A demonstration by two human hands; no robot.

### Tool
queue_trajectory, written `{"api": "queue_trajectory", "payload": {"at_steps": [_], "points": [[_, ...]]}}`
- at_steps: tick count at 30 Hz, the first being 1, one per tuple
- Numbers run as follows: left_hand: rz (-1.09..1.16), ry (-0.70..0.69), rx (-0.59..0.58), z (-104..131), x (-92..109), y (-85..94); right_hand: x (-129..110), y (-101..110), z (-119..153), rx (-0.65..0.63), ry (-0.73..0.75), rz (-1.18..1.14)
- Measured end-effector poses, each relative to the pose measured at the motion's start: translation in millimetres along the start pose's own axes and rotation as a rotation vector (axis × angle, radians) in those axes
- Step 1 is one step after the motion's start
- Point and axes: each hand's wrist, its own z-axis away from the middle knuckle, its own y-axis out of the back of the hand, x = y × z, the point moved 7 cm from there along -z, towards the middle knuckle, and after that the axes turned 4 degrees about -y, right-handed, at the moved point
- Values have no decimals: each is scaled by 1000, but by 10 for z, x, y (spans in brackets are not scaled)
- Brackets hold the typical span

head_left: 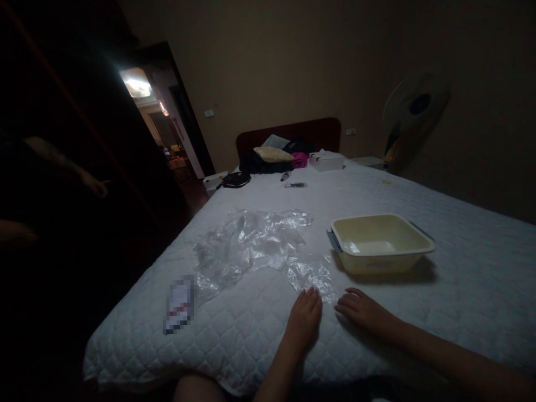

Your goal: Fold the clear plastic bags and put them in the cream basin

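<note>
My left hand [306, 314] lies flat on the bed, its fingertips at the near edge of a crinkled clear plastic bag [310, 273]. Just right of that bag rests my right hand [363, 312], fingers stretched loosely toward the left hand and holding nothing. More clear plastic bags [255, 240] are spread over the middle of the bed, overlapping, so I cannot tell them apart. Beyond my right hand stands a cream rectangular basin [383, 259] with grey handles and nothing visible inside. A blurred-out white item with a red band [180, 304] lies at the left.
A white quilted cover [473, 273] spans the bed. Dark clothes [262, 163], a white box [327, 162] and a black bag [235, 179] are toward the headboard [288, 129]. A fan [414, 103] stands right. Another person's hand [95, 184] shows at left, beside the bed.
</note>
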Motion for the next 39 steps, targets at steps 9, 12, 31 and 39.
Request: {"api": "queue_trajectory", "payload": {"at_steps": [9,12,31,39], "points": [[-9,1,21,33,-15,-98,238,-18,-311,-29,-261,-198],[-20,-4,34,41,-17,-115,312,-94,-463,-66,-307,-245],[-58,34,26,39,-18,-90,511,-267,-710,-203,-412,-113],[-74,7,119,9,25,20,497,-395,-708,-276,-400,-76]]}}
